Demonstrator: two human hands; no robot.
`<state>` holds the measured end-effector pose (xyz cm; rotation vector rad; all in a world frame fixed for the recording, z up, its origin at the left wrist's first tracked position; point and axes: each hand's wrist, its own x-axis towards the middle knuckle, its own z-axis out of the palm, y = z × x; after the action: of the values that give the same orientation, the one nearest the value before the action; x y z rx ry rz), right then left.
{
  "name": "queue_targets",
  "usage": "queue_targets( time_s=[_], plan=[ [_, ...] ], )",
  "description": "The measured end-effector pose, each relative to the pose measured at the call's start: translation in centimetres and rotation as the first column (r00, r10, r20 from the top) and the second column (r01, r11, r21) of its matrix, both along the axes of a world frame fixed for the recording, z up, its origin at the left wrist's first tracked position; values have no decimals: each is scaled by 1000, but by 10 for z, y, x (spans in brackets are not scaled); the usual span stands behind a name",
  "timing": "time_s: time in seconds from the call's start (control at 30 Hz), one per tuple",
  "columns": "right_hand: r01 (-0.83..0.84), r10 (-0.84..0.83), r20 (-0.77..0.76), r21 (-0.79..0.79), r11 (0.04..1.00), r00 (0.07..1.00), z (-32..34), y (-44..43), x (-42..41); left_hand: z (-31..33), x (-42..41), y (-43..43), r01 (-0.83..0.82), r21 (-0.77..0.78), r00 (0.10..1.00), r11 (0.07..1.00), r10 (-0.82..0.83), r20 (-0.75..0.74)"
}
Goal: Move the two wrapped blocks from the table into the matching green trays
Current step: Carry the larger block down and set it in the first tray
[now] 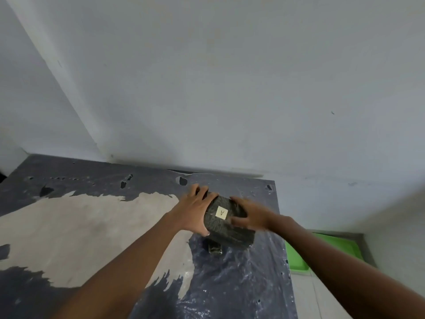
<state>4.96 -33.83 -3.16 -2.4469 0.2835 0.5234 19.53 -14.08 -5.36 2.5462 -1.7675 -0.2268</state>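
A dark wrapped block (226, 229) with a small white label marked "A" on top sits near the right edge of the table (92, 226). My left hand (195, 212) grips its left side, fingers curled over the far edge. My right hand (253, 217) presses on its right side. A loose end of wrapping (215, 248) pokes out beneath the block's near side. A green tray (322, 252) lies lower down, beyond the table's right edge, partly hidden by my right forearm. I see no second block.
The table top is worn, dark blue with a large bare beige patch and several holes (182, 180) near the back. A pale wall (230, 88) rises right behind it. Light floor (305, 295) shows to the right of the table.
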Motion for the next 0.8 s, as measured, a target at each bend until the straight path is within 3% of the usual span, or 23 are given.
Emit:
queue_targets(
  time_s=[0.07, 0.1, 0.33, 0.43, 0.53, 0.63, 0.73, 0.8],
  plan=[
    [-69, 84, 51, -243, 967, 995, -8, 3, -7, -2, -6, -9, -40, -8, 999, 999, 40, 4],
    [-79, 102, 63, -293, 953, 993, -12, 4, -10, -3, -9, -13, -53, -12, 999, 999, 53, 11],
    [-175, 217, 64, -392, 903, 974, -37, -1, -24, -23, -27, -15, -129, 11, 991, 992, 130, -27],
    [-101, 176, 143, -424, 900, 974, -47, 1, -29, -30, -37, -18, -169, 36, 986, 985, 169, -10],
    [41, 31, 158, -432, 901, 987, -53, 6, -32, -31, -60, -26, -336, -2, 941, 942, 335, -41],
    [319, -291, 130, -360, 877, 948, -58, 13, -32, -40, -91, -34, -595, -110, 785, 796, 547, -291],
    [545, -542, 87, -252, 800, 836, -61, 16, -32, -46, -112, -45, -705, -61, 503, 706, 438, -746],
    [620, -622, 64, -203, 758, 780, -63, 18, -32, -48, -120, -54, -680, 15, 378, 733, 368, -850]
  ],
)
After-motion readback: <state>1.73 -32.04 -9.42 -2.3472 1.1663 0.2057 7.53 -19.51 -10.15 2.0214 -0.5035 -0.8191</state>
